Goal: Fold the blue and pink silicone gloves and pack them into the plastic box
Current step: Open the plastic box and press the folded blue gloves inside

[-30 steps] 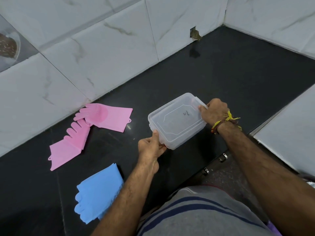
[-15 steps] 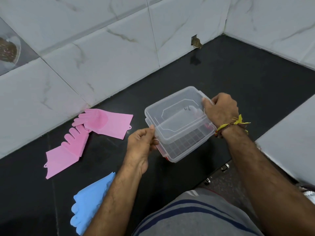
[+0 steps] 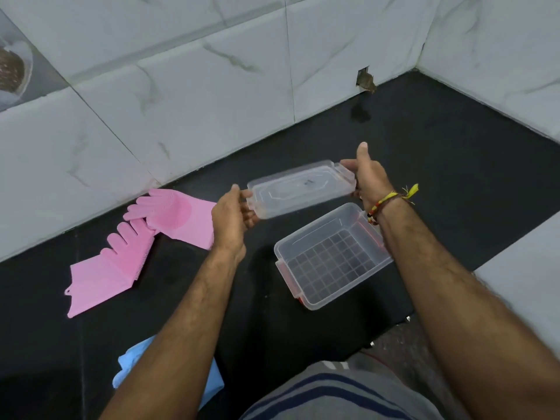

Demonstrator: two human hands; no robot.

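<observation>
Above the open plastic box [image 3: 333,256], clear lid [image 3: 300,189] pinched endwise by left hand [image 3: 230,219] and right hand [image 3: 369,180] fingers.

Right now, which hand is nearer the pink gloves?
Left. The left hand holds the lid's end right beside the pink gloves; the right hand grips its far end.
</observation>
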